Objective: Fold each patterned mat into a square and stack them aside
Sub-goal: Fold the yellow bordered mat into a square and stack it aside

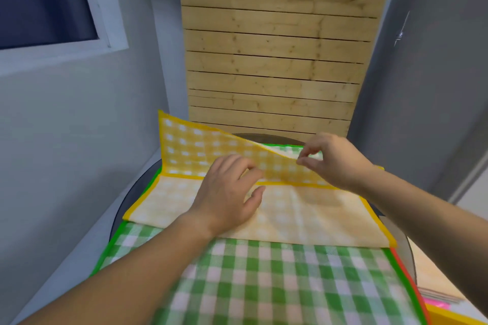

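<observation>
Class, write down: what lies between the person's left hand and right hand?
In the head view, the lifted flap of the yellow checked mat spans the gap between the left hand and the right hand.

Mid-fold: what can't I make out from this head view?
Head view only.
- Green mat: far part under the yellow mat, near edge cut off, blurred.
- Stack at lower right: cut by frame edge, count unreadable.
- Table: mostly covered by mats.
- Left hand hides the fold's middle.

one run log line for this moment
yellow mat: far half raised | left hand: rests on fold line | right hand: pinches raised edge | underneath: green mat
</observation>
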### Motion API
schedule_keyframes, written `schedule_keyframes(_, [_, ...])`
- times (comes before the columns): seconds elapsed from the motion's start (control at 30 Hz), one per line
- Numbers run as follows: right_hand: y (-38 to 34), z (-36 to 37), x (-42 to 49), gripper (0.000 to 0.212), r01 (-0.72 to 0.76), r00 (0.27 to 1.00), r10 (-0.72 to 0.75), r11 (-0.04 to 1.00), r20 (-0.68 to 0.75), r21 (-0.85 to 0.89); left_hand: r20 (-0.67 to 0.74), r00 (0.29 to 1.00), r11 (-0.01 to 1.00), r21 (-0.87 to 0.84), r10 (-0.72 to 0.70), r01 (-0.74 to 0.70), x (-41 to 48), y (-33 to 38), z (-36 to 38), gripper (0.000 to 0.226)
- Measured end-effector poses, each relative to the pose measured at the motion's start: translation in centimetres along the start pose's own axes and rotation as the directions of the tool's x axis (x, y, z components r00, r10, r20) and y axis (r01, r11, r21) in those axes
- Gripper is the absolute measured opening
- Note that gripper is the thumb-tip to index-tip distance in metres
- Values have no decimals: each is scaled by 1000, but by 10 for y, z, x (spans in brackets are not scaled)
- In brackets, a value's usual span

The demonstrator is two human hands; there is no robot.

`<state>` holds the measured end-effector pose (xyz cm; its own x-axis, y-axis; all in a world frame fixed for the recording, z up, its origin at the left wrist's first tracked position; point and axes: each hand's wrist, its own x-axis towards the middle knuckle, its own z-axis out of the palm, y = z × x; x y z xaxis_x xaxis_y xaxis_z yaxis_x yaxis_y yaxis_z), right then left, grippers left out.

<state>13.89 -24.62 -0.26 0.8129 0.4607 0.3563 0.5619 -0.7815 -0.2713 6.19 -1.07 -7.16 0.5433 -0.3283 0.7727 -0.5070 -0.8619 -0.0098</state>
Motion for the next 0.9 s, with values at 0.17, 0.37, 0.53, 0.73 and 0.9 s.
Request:
schedule_keyframes(0.17, [-15, 9, -51, 7, 12, 997, -19, 996, 73, 89, 49, 988, 989, 22, 144, -146, -11, 24, -41, 27])
schedule_keyframes(0.37, [-22, 36, -92, 5, -3, 984, -23, 989, 179, 146, 558, 824, 991, 131, -98, 30, -33, 18, -48, 62])
schedule_keyframes(0.53, [-17, 52, -110, 6, -26, 968, -12, 989, 249, 147, 826, 505, 965, 174, -252, 196, -53, 4, -35, 69])
schedule_keyframes(0.73, [-10, 54, -116, 8, -21, 970, -22, 984, 241, 174, 836, 472, 936, 129, -280, 327, -61, -2, -30, 63])
schedule_keyframes(0.9, [-8, 57, -113, 14, 70, 981, -81, 995, 177, 66, 825, 492, 938, 120, -276, 325, -57, 0, -31, 63])
